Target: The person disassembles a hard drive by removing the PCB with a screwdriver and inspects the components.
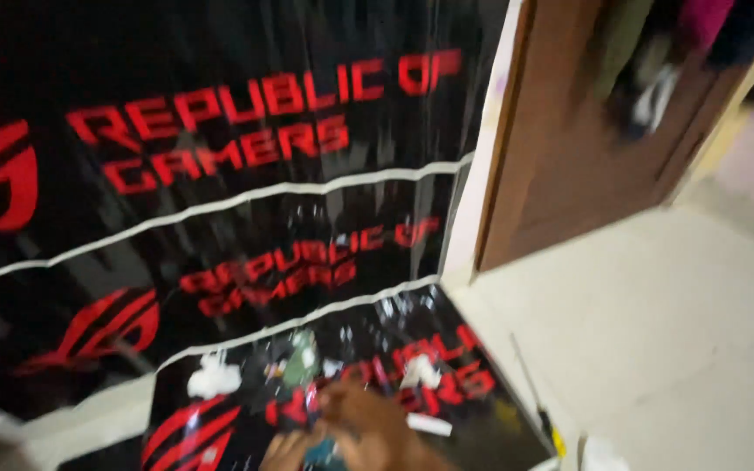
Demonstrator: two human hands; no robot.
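Black glossy sheeting (246,419) with red lettering, blurred hands at its near edge.

Nearest, one hand (375,417) lies with fingers curled over a small teal object (323,452); which hand it is and how tight its hold cannot be told. Beyond lie white scraps (214,377), then black banners (220,174), a brown door (569,148) and pale floor (656,331).
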